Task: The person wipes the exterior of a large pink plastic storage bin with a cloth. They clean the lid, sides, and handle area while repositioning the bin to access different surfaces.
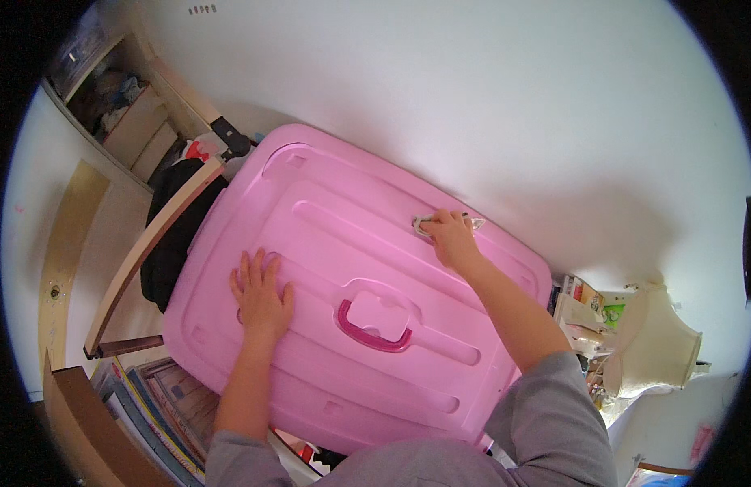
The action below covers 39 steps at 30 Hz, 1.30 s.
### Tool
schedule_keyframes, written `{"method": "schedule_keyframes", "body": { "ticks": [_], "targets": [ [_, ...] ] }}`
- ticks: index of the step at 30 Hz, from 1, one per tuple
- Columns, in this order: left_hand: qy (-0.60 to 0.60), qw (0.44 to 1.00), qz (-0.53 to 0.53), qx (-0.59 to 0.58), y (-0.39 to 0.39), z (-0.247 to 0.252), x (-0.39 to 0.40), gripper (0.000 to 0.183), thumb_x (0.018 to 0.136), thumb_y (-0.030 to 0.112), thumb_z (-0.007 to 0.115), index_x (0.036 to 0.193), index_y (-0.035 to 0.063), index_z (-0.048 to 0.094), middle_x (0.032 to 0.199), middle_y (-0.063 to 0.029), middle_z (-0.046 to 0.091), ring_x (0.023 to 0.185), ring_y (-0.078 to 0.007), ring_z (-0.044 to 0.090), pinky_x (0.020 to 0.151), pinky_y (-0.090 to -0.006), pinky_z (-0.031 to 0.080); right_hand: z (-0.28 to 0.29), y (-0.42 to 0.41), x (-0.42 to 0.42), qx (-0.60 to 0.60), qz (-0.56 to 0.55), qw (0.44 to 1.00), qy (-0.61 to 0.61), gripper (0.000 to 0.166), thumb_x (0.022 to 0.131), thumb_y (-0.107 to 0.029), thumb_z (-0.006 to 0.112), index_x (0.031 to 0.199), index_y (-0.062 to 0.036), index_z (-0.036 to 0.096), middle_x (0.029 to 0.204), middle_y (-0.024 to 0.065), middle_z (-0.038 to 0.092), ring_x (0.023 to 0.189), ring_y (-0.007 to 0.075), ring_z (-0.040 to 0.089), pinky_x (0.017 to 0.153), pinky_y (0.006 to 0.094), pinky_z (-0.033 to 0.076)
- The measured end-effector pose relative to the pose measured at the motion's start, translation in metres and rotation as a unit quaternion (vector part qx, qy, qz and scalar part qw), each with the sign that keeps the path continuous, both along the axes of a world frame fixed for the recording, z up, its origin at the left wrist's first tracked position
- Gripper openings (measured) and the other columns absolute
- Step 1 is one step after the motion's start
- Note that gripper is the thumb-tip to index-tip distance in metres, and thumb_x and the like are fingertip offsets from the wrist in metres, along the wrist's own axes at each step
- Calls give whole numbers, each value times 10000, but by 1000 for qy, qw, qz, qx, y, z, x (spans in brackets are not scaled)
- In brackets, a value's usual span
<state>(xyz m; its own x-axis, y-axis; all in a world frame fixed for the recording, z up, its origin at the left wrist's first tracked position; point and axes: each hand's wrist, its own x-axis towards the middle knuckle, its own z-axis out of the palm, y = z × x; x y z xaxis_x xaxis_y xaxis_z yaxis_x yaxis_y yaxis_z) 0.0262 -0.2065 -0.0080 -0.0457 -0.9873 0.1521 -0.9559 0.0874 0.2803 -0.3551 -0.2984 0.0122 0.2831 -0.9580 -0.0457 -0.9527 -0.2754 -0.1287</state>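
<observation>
Before me is a large pink plastic storage box lid (229, 359), with raised ribs and a darker pink handle (375, 336) folded down in its middle. My left hand (261, 298) rests flat on the lid's left part, fingers spread, holding nothing. Near the far edge, my right hand (450, 240) grips a crumpled pale cloth (422, 226) and presses it onto the lid. Part of the cloth is hidden under my fingers. Most of the box below the lid is out of sight.
A white wall (473, 103) runs behind the box. At left are a curved wooden armrest (162, 243) and a black cloth item (174, 213). Books and folders (150, 426) stand at lower left. A cream lampshade (652, 341) and small items are at right.
</observation>
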Motion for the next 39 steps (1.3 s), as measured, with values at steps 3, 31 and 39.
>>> {"method": "schedule_keyframes", "body": {
  "ticks": [3, 31, 39],
  "targets": [
    [-3, 1000, 3, 4, -1, 2, -2, 572, 845, 269, 644, 1369, 88, 505, 1509, -157, 369, 1456, -391, 219, 1171, -592, 118, 11, -22, -3, 110, -17, 994, -2, 370, 812, -48, 618, 1107, -254, 708, 1171, 92, 577, 1148, 351, 528, 954, 533, 400],
    [-4, 1000, 1, -18, -1, -2, -1, 577, 845, 276, 645, 1368, 82, 499, 1502, -158, 373, 1443, -395, 241, 1165, -607, 133, 18, -3, -1, -86, 157, 964, 197, 343, 866, -130, 584, 1202, -146, 653, 1133, 93, 584, 1086, 309, 537, 926, 520, 423],
    [-13, 1000, -12, -13, -1, -4, 8, 574, 860, 292, 630, 1380, 91, 494, 1513, -155, 362, 1450, -389, 234, 1168, -606, 132, 40, -37, 66, 114, 100, 925, 349, 254, 868, -188, 586, 1036, -63, 730, 1093, 129, 664, 1002, 313, 637, 771, 436, 500]
  ]
}}
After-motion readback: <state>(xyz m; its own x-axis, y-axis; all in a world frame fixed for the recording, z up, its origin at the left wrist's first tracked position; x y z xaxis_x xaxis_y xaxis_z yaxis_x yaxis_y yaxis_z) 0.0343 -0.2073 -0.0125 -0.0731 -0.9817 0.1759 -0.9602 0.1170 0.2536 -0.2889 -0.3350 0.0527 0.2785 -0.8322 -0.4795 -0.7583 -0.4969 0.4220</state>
